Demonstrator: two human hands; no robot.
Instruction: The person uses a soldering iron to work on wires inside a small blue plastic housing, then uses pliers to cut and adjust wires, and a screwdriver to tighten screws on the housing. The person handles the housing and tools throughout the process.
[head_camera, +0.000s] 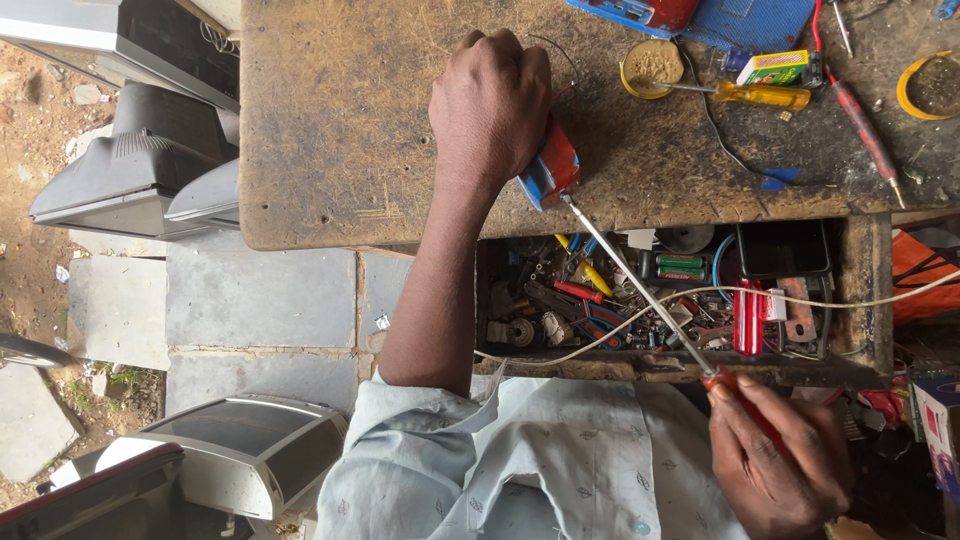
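Gripping the red plastic handle of a long steel-shafted screwdriver (650, 295), the right hand (775, 465) sits nearest the camera at the lower right, fingers wrapped tight around the handle, just above the pale blue patterned shirt (530, 460); the shaft runs up and leftward across the open wooden drawer (865, 300), which is crammed with pliers, green batteries, screws and small metal parts; a thin white cord (850, 300) sags across the drawer's contents and passes under the shaft; the screwdriver's tip meets a small red and blue plastic device (550, 168) at the front edge of the worn brown wooden workbench (340, 130); the left hand (490, 100) is closed in a fist around that device, pressing it against the bench top, forearm stretching back toward the shirt; farther out on the bench lie a round yellow tin of brownish paste (650, 65), a yellow-handled screwdriver (755, 95) touching the tin, a small green and yellow box (780, 67) and a red probe with a metal tip (865, 135); off to the left, beyond the bench, grey television casings (140, 170) rest on the stone-paved ground
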